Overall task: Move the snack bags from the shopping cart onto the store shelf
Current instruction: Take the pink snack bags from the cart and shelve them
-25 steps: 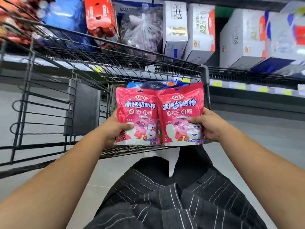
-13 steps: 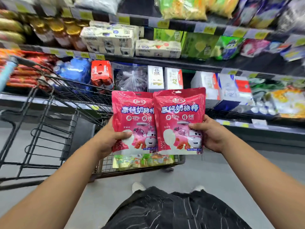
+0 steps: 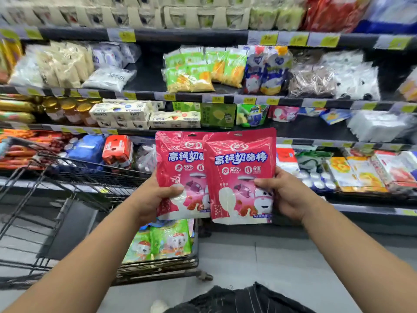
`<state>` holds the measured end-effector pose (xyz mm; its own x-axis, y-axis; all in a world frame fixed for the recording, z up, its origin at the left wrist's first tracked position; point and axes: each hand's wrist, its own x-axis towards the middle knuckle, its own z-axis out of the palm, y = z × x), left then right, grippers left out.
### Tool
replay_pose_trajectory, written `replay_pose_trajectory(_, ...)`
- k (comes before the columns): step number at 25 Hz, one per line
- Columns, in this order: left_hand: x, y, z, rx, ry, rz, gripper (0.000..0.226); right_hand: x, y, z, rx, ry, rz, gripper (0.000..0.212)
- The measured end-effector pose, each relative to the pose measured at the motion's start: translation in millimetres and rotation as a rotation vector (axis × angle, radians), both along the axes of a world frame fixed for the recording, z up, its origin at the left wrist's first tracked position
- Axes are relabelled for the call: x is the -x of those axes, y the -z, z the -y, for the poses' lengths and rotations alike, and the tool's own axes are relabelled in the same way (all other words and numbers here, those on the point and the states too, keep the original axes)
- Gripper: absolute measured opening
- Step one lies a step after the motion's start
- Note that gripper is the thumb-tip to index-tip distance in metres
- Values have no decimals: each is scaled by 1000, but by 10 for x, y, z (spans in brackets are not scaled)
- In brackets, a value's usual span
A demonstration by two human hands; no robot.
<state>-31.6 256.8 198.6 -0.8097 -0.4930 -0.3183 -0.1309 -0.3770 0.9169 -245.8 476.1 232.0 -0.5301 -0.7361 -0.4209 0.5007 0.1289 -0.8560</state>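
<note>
Single view, head-worn, wide-angle. It faces forward and slightly down, close to the store shelf (image 3: 191, 36), whose tiers fill the upper half of the frame. The shopping cart (image 3: 158, 266) sits lower left. The left forearm (image 3: 79, 256) and right forearm (image 3: 352, 251) enter from the bottom corners.

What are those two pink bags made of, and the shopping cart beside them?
Pink bags: probably thin plastic film with a glossy printed finish. Light glints off the fronts, and the surface wrinkles near the top edges.
Shopping cart: looks like metal wire with a dark finish, judging by the thin rigid bars crossing in a grid. Whether that finish is paint or a coating can't be told.
</note>
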Motion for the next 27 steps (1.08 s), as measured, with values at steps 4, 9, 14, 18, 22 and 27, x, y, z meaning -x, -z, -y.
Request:
replay_pose_trajectory(4,588,-170,-480,-5,11,-2,81,481,-116,-544,7,80,8,51)
replay_pose_trajectory(9,1142,-211,-777,-5,53,1,74,936,-94,-948,-62,173,-21,46)
replay_pose_trajectory(14,1700,-183,-861,14,112,33,64,1371,28,-1106,-169,244,-39,39)
replay_pose_trajectory(18,2157,-4,-704,4,128,57,62,1751,121,-1013,-207,286,-23,37)
replay_pose_trajectory(22,2666,203,-462,-46,137,81,51,2240,273,-794,-222,285,-3,36)
replay_pose_trajectory(27,3248,475,-131,-64,159,100,74,2842,524,-496,-249,281,-7,35)
